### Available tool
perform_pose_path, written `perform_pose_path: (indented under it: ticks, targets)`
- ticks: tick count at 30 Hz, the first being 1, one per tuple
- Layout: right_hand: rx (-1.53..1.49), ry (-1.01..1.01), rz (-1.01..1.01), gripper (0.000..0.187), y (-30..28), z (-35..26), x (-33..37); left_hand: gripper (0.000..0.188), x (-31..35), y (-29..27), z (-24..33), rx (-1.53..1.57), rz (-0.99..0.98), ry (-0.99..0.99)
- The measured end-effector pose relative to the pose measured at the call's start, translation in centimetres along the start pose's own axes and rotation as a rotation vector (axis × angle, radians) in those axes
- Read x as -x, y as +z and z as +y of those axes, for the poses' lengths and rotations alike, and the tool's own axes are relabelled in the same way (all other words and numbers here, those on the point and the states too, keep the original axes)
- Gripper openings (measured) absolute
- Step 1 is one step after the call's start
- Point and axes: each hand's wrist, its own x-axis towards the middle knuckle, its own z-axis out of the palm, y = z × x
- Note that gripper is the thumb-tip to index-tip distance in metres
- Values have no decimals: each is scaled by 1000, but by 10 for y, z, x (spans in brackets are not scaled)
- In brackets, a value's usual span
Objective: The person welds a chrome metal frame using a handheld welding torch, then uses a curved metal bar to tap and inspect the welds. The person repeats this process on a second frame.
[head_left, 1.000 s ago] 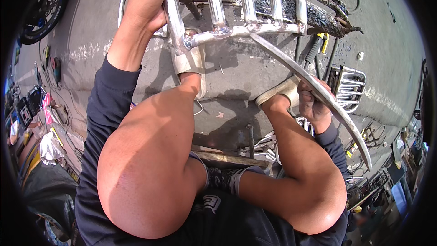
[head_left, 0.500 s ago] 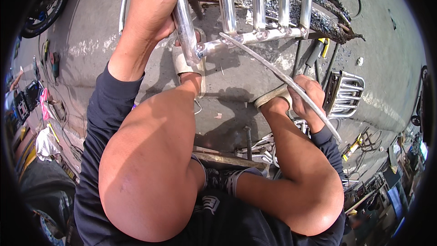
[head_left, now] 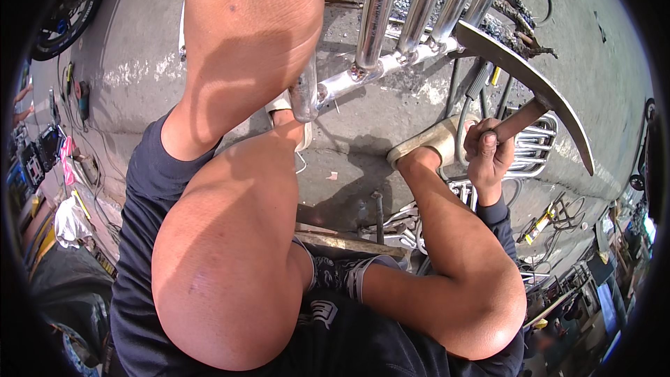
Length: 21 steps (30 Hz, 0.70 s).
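Observation:
My left hand (head_left: 272,7) reaches up past the top edge and grips a shiny metal tube frame (head_left: 356,75), covering most of its leftmost tube; its fingers are largely out of sight. Several parallel tubes rise from a crossbar with weld beads at the joints. My right hand (head_left: 490,152) is closed round the handle of a chipping hammer (head_left: 551,94), whose long, curved head has one tip close to the crossbar's right end.
Rough, crusted metal (head_left: 520,28) lies under the frame. Near my right foot are a yellow-and-black handled tool (head_left: 479,78) and a smaller tube rack (head_left: 537,146). A hammer (head_left: 379,213) stands between my legs. A wheel (head_left: 70,7) and a grinder (head_left: 84,101) are at left.
The chipping hammer has turned in my right hand, showing its broad side and handle, and shifted rightward. My left hand has come closer with the frame, which tilts more.

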Motion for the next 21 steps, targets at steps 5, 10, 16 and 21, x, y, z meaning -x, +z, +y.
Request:
perform_pose_path:
  ticks: [5, 10, 16, 21]
  targets:
    - [95, -13, -79, 28, -1, -2, -2, 46, -10, -2, -22, -261, -5, 235]
    - [65, 86, -62, 34, 1, -7, -2, 45, 0, -18, -10, -173, -163, 101]
    - [74, 125, 89, 30, 0, -10, -8, 46, -5, -45, -17, -502, 143, -118]
    - [-119, 356, 189, 30, -2, -7, -5, 50, 0, -55, -23, -399, 199, -136]
